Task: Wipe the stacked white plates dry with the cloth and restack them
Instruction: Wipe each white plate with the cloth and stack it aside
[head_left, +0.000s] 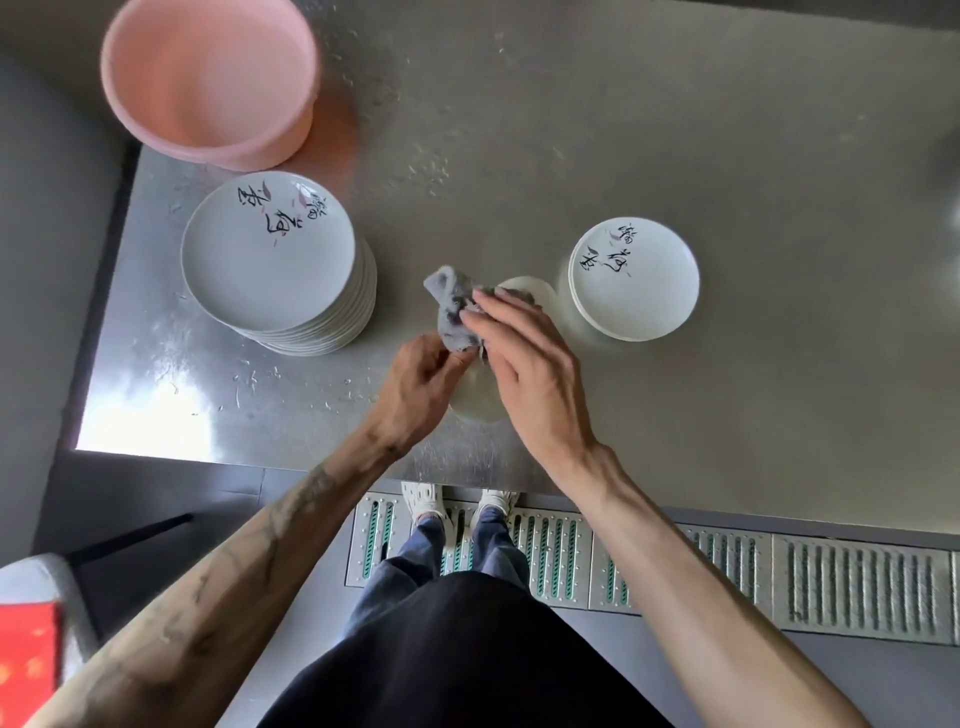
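A tall stack of white plates (275, 260) with black brush lettering stands at the left of the steel table. A short stack of the same plates (634, 280) stands at the right. Between them I hold one white plate (478, 395) tilted on edge above the table. My left hand (415, 389) grips its left rim. My right hand (524, 364) presses a crumpled grey cloth (452, 306) against the plate's upper part. Most of the held plate is hidden by both hands and the cloth.
A pink plastic basin (208, 78) sits at the back left, just behind the tall stack. The steel table (727, 156) has water drops on its left half. Its front edge runs below my wrists, with floor drain grates (857, 587) beneath.
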